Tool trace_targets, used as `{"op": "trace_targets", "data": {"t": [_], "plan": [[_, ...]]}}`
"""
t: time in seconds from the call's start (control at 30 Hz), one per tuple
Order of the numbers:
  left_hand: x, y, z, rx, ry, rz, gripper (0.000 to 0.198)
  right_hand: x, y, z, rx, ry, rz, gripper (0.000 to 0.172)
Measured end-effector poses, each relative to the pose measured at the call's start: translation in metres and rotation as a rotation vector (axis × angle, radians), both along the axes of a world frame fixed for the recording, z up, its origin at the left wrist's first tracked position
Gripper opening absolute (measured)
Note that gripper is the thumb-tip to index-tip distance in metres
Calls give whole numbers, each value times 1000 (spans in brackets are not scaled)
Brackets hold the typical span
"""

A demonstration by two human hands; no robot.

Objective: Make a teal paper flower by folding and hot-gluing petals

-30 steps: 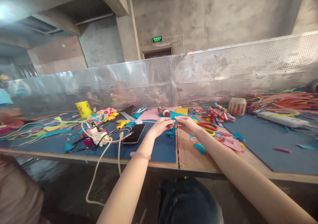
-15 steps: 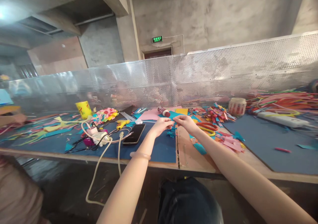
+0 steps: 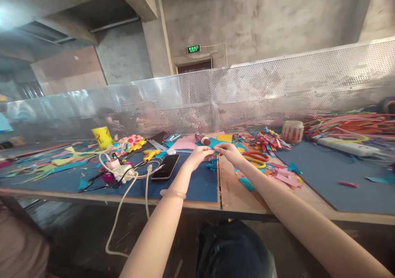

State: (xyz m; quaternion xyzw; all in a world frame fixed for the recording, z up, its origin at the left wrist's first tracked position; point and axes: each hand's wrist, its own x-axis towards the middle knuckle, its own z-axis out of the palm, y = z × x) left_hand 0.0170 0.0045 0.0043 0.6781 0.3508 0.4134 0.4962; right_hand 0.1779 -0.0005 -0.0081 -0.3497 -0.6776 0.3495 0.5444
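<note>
Apparently fine fingertip work, centre frame: your left hand (image 3: 199, 156), right hand (image 3: 230, 153) nearly meet, fingers bunched near blue paper (image 3: 216, 140); can't tell what's pinched. Next likely needs steady fingers.

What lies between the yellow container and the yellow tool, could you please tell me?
In the head view, a heap of multicoloured pieces lies between the yellow container and the yellow tool.

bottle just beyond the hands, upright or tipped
Tipped: the bottle lies on its side, its red cap end toward the camera.
</note>
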Motion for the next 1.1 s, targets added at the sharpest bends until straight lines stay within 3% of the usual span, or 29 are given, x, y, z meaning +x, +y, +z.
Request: {"op": "trace_targets", "data": {"t": [0.2, 0.37, 0.63, 0.87, 1.1], "plan": [[2, -2, 1, 69, 134, 79, 17, 1, 4, -3, 29, -63, -67, 29], [7, -5, -4, 169, 155, 228, 16, 1, 9, -7, 49, -113, -86, 34], [5, -41, -20, 201, 89, 408, 19, -7, -1, -3, 77, -171, -7, 36], [-1, -53, -24, 34, -140, 381, 19, 6, -18, -2, 32, -149, 15, 29], [0, -52, -20, -74, -198, 309, 21, 5, -27, -2, -43, -124, 66, 20]]}}
